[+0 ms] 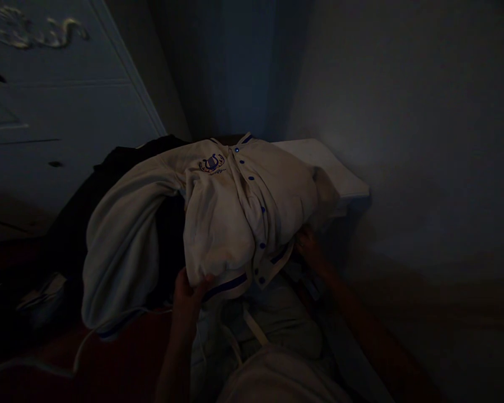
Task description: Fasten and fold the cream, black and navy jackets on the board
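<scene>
A light varsity-style jacket (222, 218) with blue snap buttons and a blue-striped hem lies spread before me. An emblem shows on its chest. My left hand (191, 288) pinches the jacket's lower left edge, thumb on top. At the lower right side of the jacket, my right hand (308, 243) closes on its hem, the fingers partly hidden by cloth and darkness. One sleeve (120, 240) hangs down on the left over dark cloth.
A pale board-like surface (344, 173) sticks out under the jacket on the right, close to the wall (437, 168). Drawers (67, 106) with a carved ornament stand at the left. A white cord (37, 364) runs over the red floor covering (121, 364).
</scene>
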### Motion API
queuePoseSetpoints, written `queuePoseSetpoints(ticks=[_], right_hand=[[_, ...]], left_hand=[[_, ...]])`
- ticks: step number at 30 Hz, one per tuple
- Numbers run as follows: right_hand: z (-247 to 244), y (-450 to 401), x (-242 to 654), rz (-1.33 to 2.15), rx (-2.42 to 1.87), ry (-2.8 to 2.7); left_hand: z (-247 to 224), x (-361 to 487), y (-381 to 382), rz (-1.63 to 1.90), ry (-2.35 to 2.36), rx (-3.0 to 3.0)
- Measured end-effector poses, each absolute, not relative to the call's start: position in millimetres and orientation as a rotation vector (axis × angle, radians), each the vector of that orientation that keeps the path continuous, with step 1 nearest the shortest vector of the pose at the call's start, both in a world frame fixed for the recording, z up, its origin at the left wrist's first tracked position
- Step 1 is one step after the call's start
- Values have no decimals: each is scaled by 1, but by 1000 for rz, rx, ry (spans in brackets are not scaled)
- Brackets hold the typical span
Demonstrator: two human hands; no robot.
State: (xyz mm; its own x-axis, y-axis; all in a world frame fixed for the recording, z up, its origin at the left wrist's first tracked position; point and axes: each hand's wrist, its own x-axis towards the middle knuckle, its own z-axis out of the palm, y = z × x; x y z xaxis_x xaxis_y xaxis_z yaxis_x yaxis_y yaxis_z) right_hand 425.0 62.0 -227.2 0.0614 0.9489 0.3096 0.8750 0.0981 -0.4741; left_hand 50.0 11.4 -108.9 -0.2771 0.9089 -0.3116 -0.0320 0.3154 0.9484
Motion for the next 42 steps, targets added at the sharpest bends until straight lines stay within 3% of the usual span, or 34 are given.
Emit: queuePoseSetpoints(ticks=[5,7,11,14,18,28,35,42], right_hand=[[-219,69,430,158,-1746,-1960],[-216,70,432,151,-1734,-2008],[-210,70,436,121,-1689,-2010],[-206,65,437,2,-1529,-1915],[-195,46,433,-90,-1296,-1736],[-157,-20,402,373,-1461,-875],[-193,-81,356,926,-1660,-643],[-243,-34,388,703,-1571,-1053]], left_hand=[[-79,67,16,1518,1784,1564],[-52,84,33,1546,1639,1986],[-8,130,105,1252,1290,2535],[-7,160,170,720,1303,2767],[-30,175,228,199,1380,2718],[-42,176,265,87,1371,2751],[-43,178,269,55,1380,2734],[-40,178,267,41,1385,2734]])
